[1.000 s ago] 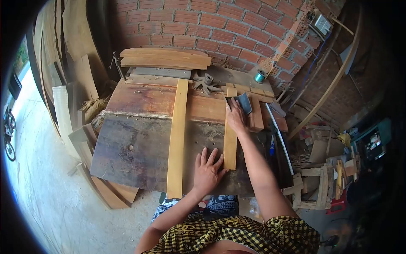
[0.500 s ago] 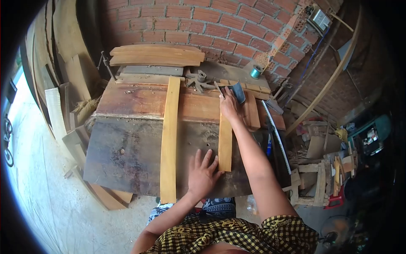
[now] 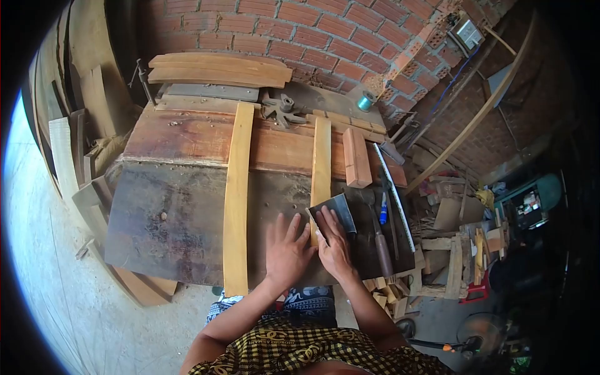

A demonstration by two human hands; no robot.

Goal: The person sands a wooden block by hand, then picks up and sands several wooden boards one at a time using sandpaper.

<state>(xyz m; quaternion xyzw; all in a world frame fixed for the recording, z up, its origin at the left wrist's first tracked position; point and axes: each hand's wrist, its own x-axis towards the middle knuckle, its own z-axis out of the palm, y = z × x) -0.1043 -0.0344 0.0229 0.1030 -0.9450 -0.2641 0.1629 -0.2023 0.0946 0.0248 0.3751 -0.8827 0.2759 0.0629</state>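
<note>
My left hand [image 3: 289, 253] lies palm down on the dark workbench [image 3: 175, 219], fingers spread, its thumb side beside the shorter wooden strip [image 3: 321, 159]. Pressed flat by my right hand [image 3: 334, 247] is a dark sheet, perhaps sandpaper [image 3: 340, 209], across the near part of that strip. The sheet's right edge curls up. Left of my left hand, a longer pale strip [image 3: 236, 200] runs front to back and overhangs the near edge.
Right of the strips lie a reddish wood block [image 3: 356, 156], a chisel [image 3: 382, 247], a blue marker [image 3: 383, 209] and a white ruler [image 3: 395, 197]. Behind are a metal star-shaped part [image 3: 284, 109], a wire spool [image 3: 365, 101] and stacked boards [image 3: 219, 70].
My right hand and the sheet have come from the far end of the shorter strip to its near part. My left hand stays beside the strip. The view has shifted slightly.
</note>
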